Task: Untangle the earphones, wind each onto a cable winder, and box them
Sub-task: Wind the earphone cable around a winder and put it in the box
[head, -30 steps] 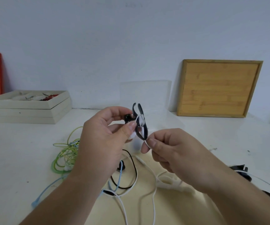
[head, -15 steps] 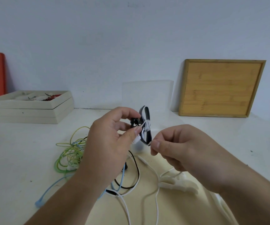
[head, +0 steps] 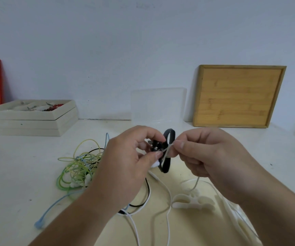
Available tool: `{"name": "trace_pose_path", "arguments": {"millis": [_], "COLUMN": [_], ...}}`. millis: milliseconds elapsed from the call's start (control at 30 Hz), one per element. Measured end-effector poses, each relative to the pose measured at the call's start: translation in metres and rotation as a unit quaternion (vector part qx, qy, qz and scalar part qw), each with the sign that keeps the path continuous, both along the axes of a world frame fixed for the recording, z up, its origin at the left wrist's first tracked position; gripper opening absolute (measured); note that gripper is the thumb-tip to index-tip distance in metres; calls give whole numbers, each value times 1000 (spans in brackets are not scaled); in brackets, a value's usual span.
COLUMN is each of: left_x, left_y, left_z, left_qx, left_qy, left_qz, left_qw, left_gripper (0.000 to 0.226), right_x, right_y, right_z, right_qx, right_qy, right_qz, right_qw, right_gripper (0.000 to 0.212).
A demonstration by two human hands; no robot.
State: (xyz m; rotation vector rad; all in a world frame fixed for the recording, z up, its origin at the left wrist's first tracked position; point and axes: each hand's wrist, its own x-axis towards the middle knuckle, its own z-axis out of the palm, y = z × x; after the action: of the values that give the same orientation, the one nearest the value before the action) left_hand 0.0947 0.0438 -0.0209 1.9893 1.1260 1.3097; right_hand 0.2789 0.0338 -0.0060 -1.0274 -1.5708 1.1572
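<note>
Head camera puts the black cable winder (head: 166, 166) at centre frame, lifted clear of the table (head: 19, 166) and turned edge-on to me, with the white earphone cable (head: 169, 197) crossing its waist and trailing down to the surface. My left hand (head: 125, 166) grasps the winder, thumb and fingertips curled round its middle, which I judge keeps the finished turns from slipping; a small white piece under the thumb may be an earbud, though I cannot tell. My right hand (head: 205, 157) pinches the cable just beside the winder, thumb against forefinger, so the strand runs taut and short into the wrap. Holding it raised lets the slack hang free rather than drag through the other leads.

Lower centre, a black cable (head: 148, 190) loops close by the white one. Left of centre lies the green-yellow earphone tangle (head: 75, 167), with a blue cable (head: 54, 205) running to the lower left. A white cable winder (head: 191, 201) waits at lower right. Against the wall stand a clear plastic box (head: 158, 105), a bamboo tray (head: 239, 96) at upper right and stacked beige trays (head: 31, 119) at left.

Compared with a second ago, my right hand has risen from below the winder to level with its waist and closed in on the left hand, and the winder has rotated, its prongs no longer splayed toward me
</note>
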Motion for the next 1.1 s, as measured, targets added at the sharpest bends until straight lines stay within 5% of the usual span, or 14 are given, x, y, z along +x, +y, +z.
{"name": "trace_pose_path", "arguments": {"millis": [233,500,600,767,1100], "left_x": [5,11,11,10,1], "left_y": [-5,-6,-5,-2,8], "left_z": [0,2,1,1,-2], "left_qx": [-79,-113,-114,-115,-47], "left_qy": [-16,-121,-173,-251,-220], "left_qz": [-84,-149,-152,-141,18], "left_qw": [993,975,966,951,974], "left_gripper": [26,25,26,20,24], "right_x": [18,16,16,0,-10], "right_y": [4,13,17,11,-4], "right_z": [9,0,-6,-16,-9], "right_qx": [37,19,-3,-49,0], "right_qy": [112,90,12,-211,-228], "right_qz": [-137,-231,-253,-110,75], "right_qw": [984,968,967,970,971], "right_gripper": [23,36,34,34,34]}}
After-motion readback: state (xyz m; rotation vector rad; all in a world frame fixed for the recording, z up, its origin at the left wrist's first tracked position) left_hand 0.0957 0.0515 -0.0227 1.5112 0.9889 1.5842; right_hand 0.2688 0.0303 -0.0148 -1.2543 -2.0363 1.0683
